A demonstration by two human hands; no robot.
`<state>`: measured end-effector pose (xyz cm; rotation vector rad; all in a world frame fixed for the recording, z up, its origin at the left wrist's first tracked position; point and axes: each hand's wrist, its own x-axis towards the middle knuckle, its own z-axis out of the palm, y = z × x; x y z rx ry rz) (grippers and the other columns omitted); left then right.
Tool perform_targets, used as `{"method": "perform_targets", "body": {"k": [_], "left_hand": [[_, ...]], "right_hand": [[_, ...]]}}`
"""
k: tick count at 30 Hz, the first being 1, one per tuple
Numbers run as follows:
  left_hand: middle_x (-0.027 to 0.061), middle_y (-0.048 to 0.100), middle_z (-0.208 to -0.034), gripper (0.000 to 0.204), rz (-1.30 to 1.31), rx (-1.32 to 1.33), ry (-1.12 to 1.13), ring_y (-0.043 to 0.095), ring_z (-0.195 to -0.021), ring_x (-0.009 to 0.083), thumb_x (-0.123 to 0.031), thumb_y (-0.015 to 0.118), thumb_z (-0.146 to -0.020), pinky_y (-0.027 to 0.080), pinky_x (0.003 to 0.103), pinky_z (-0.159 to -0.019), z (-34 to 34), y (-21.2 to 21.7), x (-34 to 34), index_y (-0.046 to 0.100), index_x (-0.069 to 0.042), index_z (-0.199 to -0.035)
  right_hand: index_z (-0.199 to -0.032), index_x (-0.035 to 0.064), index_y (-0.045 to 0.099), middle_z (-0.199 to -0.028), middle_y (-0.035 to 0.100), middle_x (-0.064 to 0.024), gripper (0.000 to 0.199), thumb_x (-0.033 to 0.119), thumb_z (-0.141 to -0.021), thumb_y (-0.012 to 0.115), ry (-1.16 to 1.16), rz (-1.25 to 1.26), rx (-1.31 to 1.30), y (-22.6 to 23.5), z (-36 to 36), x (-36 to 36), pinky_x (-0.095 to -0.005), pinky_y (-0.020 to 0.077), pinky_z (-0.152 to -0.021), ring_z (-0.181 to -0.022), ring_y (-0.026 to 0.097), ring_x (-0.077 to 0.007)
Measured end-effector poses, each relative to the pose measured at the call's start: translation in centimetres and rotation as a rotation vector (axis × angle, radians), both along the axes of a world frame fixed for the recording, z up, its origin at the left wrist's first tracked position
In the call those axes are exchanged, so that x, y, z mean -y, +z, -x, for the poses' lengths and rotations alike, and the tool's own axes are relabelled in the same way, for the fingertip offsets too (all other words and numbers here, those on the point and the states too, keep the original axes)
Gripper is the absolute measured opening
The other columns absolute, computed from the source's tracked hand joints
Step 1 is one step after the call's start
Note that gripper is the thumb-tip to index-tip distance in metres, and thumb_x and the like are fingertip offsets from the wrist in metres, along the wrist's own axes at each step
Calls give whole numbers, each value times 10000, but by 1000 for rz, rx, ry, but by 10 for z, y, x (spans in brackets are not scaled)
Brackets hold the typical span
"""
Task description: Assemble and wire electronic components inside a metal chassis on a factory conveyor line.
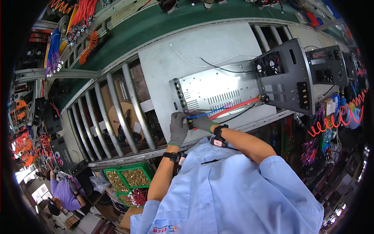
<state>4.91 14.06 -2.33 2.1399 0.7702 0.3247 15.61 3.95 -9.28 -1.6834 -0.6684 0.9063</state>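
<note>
Both my hands wear grey gloves and meet at the near left corner of an open metal chassis (202,87). My left hand (179,126) has its fingers bent in beside a row of round terminals on the dark end panel (178,93). My right hand (203,121) curls in from the other side, its fingertips close to the left ones. A blue wire (208,113) with a ring lug at its free end runs out from between the hands. Past my right hand stretches a thick red cable (235,108). What the fingertips grip is hidden.
The chassis lies on a pale board (159,70) over a roller conveyor (113,111). Its tall black fan panel (286,78) stands at the right. Green bins (134,175) of brass parts sit near left. A coiled orange-red hose (337,119) hangs right. Another person (66,191) works far left.
</note>
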Motion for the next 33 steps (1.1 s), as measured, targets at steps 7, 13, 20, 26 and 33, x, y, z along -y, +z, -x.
{"method": "perform_targets", "body": {"k": [7,13,20,26,33], "left_hand": [[161,562,-993,147,-37,-8,-19,593,-921,342,-20,568,-833,502,408,-788,-2,-2,1,614,-52,-969],[164,567,-1056,165,0,-33,-33,608,-944,355,-22,608,-835,514,410,-803,5,-3,2,642,-74,-988],[156,572,-1057,158,21,-39,-26,612,-951,346,-40,618,-836,517,402,-805,7,-4,5,647,-77,-987],[158,573,-1050,156,6,-39,-6,608,-948,347,-44,614,-841,515,404,-805,8,-4,5,648,-76,-990],[168,568,-1025,135,9,-28,1,595,-946,355,-59,627,-833,506,417,-815,8,-1,6,639,-67,-967]], "right_hand": [[-1082,36,637,-975,688,-194,239,103,-862,570,349,343,132,7,-13,3,-408,535,-722,-851,687,-323],[-1095,36,631,-956,679,-204,260,77,-851,552,243,289,70,29,-4,1,-426,525,-781,-929,668,-340],[-1230,56,588,-1022,674,-197,410,115,-826,625,243,335,-104,61,-15,3,-415,509,-853,-965,657,-335],[-1239,86,585,-1047,671,-203,443,135,-805,663,268,423,-202,52,-17,-3,-422,525,-828,-938,661,-351],[-1083,23,643,-903,674,-255,256,111,-876,521,189,259,-29,40,-7,-4,-421,548,-655,-735,689,-348]]}}
